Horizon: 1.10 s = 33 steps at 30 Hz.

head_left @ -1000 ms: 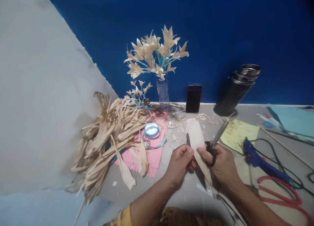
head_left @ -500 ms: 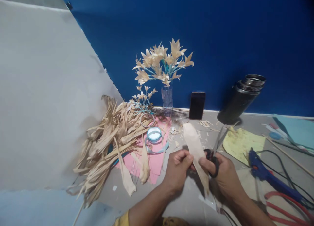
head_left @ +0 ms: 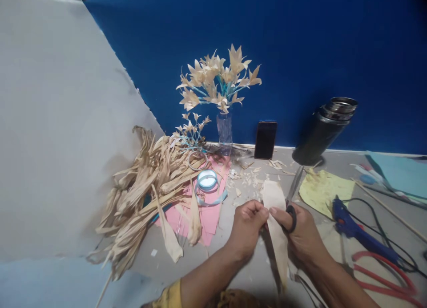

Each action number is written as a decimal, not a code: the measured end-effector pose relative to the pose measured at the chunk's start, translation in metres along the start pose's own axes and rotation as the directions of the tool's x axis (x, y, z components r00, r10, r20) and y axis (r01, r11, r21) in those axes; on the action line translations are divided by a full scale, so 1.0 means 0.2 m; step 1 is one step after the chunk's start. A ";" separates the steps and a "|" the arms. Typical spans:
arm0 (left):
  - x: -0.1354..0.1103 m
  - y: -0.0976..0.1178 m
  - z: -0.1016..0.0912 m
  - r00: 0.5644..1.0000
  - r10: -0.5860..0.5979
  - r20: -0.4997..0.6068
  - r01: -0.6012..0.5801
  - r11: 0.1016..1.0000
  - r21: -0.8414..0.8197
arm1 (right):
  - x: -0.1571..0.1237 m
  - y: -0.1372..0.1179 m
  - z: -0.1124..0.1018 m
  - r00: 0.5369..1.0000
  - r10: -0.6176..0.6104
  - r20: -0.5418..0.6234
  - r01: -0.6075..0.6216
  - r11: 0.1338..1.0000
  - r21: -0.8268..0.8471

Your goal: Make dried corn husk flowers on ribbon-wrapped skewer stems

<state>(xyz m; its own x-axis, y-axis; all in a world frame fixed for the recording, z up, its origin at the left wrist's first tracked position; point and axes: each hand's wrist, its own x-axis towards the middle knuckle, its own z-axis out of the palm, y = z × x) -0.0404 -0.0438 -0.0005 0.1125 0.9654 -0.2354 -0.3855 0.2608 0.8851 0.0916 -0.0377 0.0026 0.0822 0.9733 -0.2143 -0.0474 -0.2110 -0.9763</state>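
Between my hands hangs a long pale strip of dried corn husk (head_left: 276,237), its wide end up and its narrow end down toward me. My left hand (head_left: 248,225) pinches the strip's left edge between thumb and fingers. With black-handled scissors (head_left: 293,194) hooked on its fingers, my right hand (head_left: 302,230) also presses its thumb on the strip's right side. The scissor blades point up and away, beside the husk and apart from it. My fingers behind the strip are hidden.
At left lies a heap of dried husks (head_left: 143,196) over pink paper (head_left: 211,219) with a ribbon roll (head_left: 207,181). Husk flowers (head_left: 216,79) stand in a glass vase (head_left: 224,132), near a phone (head_left: 265,140) and a dark flask (head_left: 323,132). A blue glue gun (head_left: 360,241) and red-handled pliers-like tool (head_left: 383,272) lie right.
The husk strip has shifted down and right and hangs more upright. My two hands have come closer together on it. The whole view has moved slightly.
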 end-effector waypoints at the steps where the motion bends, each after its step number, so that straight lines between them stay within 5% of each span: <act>1: 0.00 -0.01 0.00 1.000 -0.021 0.008 0.021 0.999 -0.045 | 0.00 0.00 0.00 1.000 0.014 0.016 -0.015 0.999 0.036; 6: 0.00 -0.01 -0.05 1.000 -0.027 -0.005 0.027 0.999 -0.036 | -0.01 -0.03 0.01 0.995 0.070 0.075 -0.078 0.990 0.117; 11: 0.02 0.04 -0.14 0.982 0.087 -0.169 -0.082 0.996 0.031 | 0.01 -0.05 -0.02 0.995 0.037 -0.090 -0.016 0.977 0.214; 16: 0.00 0.06 -0.07 0.998 -0.001 0.066 -0.007 0.992 0.122 | -0.01 -0.07 0.00 1.000 -0.014 0.000 0.014 1.000 -0.024; 19: -0.01 0.05 -0.03 0.997 0.023 0.077 -0.038 0.978 0.203 | -0.02 -0.07 0.01 1.000 0.003 0.003 -0.003 1.000 0.006; 23: -0.01 0.04 -0.06 0.991 -0.039 0.125 0.029 0.996 0.083 | -0.02 -0.05 0.01 0.992 0.068 0.102 -0.078 0.992 0.097; 33: 0.01 0.07 -0.07 1.000 0.007 0.023 -0.008 0.999 0.049 | 0.00 0.00 -0.04 0.997 -0.017 0.074 0.022 0.997 -0.067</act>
<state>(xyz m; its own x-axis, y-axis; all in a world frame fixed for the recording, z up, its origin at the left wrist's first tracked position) -0.0580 -0.0378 0.0067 0.1310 0.9666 -0.2202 -0.3410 0.2525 0.9055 0.0987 -0.0380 0.0033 0.0092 0.9808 -0.1948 0.0215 -0.1950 -0.9806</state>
